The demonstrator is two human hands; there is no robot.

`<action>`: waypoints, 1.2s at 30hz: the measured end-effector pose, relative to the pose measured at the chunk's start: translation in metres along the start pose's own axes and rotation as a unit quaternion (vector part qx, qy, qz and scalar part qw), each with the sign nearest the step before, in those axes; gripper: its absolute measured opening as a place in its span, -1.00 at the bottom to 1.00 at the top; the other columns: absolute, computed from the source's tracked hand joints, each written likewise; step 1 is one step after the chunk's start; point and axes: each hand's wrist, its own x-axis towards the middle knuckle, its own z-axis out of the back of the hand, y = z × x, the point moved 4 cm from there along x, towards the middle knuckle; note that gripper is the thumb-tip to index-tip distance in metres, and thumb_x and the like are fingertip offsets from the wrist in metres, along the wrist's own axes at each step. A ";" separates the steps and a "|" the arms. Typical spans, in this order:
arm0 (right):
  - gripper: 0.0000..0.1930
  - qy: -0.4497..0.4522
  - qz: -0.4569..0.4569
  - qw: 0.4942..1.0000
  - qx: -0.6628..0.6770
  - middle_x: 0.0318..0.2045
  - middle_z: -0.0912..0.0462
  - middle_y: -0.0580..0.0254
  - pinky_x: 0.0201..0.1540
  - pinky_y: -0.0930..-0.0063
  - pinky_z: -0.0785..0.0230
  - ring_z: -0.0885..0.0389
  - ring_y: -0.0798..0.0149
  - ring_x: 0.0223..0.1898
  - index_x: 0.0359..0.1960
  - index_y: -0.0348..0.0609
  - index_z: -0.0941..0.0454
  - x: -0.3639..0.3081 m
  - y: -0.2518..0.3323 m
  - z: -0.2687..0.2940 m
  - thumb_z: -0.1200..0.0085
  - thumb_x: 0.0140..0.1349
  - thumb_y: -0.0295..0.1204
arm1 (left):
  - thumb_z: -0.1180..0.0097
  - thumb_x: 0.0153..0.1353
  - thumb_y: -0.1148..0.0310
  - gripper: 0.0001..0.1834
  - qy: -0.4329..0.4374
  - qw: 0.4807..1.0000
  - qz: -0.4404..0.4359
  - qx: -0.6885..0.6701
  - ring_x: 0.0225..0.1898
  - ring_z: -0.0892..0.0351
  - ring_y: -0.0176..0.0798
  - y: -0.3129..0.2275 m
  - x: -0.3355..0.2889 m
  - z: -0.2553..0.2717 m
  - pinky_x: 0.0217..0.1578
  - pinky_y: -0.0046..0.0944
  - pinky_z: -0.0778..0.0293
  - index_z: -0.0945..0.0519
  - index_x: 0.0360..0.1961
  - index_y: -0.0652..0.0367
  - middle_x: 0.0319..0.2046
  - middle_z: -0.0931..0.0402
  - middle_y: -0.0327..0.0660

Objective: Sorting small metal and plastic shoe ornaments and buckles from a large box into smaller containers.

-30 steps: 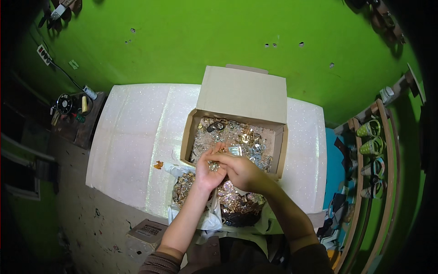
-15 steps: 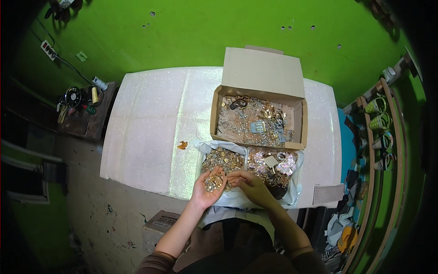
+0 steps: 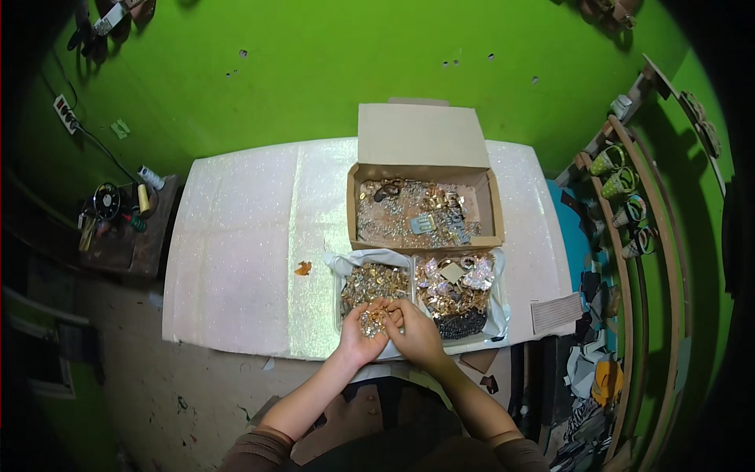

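My left hand [image 3: 362, 338] is cupped palm up, cradling a heap of small shiny gold and silver metal pieces [image 3: 373, 322]. Against its side rests my right hand [image 3: 415, 337], its fingers curled in at the heap; whatever they pinch is too small to make out. Just beyond both hands is a cloth-lined tray with two compartments. The left one bears a mixed mass of small metal fittings [image 3: 377, 282]. In the right one lie gold pieces, shiny pinkish pieces [image 3: 478, 275], a pale square piece [image 3: 452, 272] and a cluster of black beads [image 3: 460, 326].
Behind the tray an open cardboard box [image 3: 495, 206] has loose studs, buckles and dark-handled scissors [image 3: 387, 191] inside. An orange-brown scrap [image 3: 303, 268] lies on the glittery white table cover [image 3: 228, 252]. A ribbed grey piece [image 3: 555, 315] sits at the right edge, near a sandal rack [image 3: 617, 267].
My right hand has closed in on the left palm, its fingers now curled at the heap. The view has shifted, showing more of the tray's right compartment.
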 end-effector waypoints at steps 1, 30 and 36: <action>-0.77 -0.016 0.022 0.999 -0.031 -0.50 -0.49 0.11 -0.41 0.37 -0.34 -0.50 0.13 -0.49 -0.27 -0.20 -0.38 0.003 0.000 -0.002 -0.02 0.02 -0.41 | 0.27 0.20 0.30 -0.73 -0.005 1.000 -0.003 -0.007 -0.12 -0.37 -0.14 -0.003 0.003 -0.002 0.01 -0.12 -0.27 -0.40 -0.22 0.24 -0.22 -0.40 -0.12; -0.79 0.016 0.083 0.995 0.052 -0.45 -0.53 0.16 -0.43 0.47 -0.37 -0.53 0.21 -0.48 -0.23 -0.07 -0.55 0.001 0.024 0.005 -0.04 0.04 -0.45 | 0.23 0.19 0.31 -0.73 0.004 0.999 -0.050 -0.016 -0.18 -0.42 -0.20 -0.010 -0.016 0.013 -0.13 -0.25 -0.37 -0.42 -0.21 0.24 -0.25 -0.43 -0.13; -0.81 0.085 0.011 0.948 0.307 -0.34 -0.52 0.25 -0.22 0.63 -0.33 -0.49 0.42 -0.31 -0.26 -0.27 -0.53 -0.010 0.002 -0.011 0.01 0.06 -0.59 | 0.26 0.21 0.28 -0.72 -0.042 0.998 -0.047 0.012 -0.17 -0.42 -0.25 -0.006 -0.023 0.008 -0.14 -0.28 -0.37 -0.45 -0.21 0.19 -0.25 -0.45 -0.17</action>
